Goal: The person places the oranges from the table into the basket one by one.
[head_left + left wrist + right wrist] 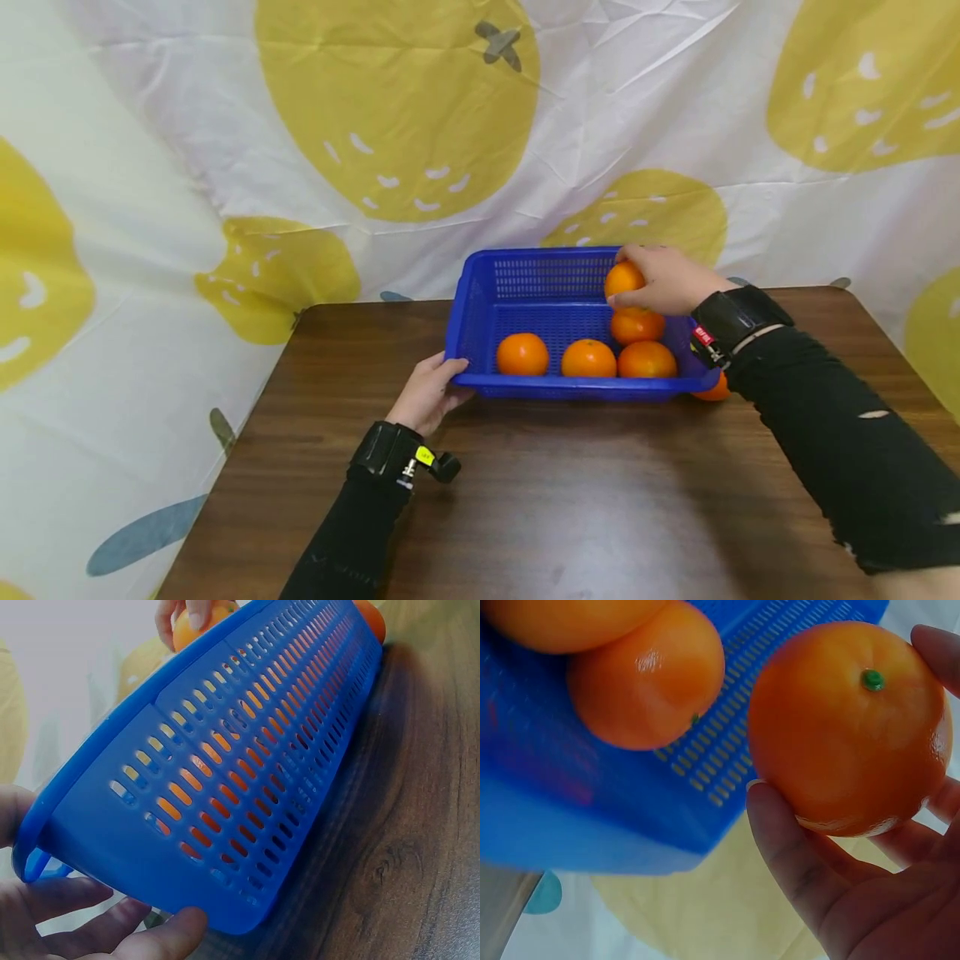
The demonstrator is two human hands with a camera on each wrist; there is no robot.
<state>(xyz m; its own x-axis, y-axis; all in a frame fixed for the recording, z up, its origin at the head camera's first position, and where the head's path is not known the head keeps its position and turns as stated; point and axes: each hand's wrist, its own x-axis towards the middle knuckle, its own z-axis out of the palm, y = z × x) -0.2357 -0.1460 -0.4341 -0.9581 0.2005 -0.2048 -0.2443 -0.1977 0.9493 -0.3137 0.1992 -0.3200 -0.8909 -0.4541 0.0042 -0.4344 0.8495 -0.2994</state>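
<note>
A blue plastic basket (pixel 474 321) with slotted walls stands on the table. At its front left corner my left hand (pixel 426 397) grips the rim, thumb on top and fingers beneath; the left wrist view shows this hold on the basket (pixel 97 832) close up. Over the basket's back right part, my right hand (pixel 671 279) holds an orange (pixel 622 282) between thumb and fingers. In the right wrist view the held orange (pixel 847 727) shows a green stem spot. Several oranges lie inside, among them a left one (pixel 522 355) and one below the right hand (pixel 637 326).
Another orange (pixel 714 389) is outside the basket by its front right corner, partly hidden by the basket and right wrist. The brown wooden table (pixel 555 500) extends in front. Behind it hangs a white cloth (pixel 420 258) with yellow fruit prints.
</note>
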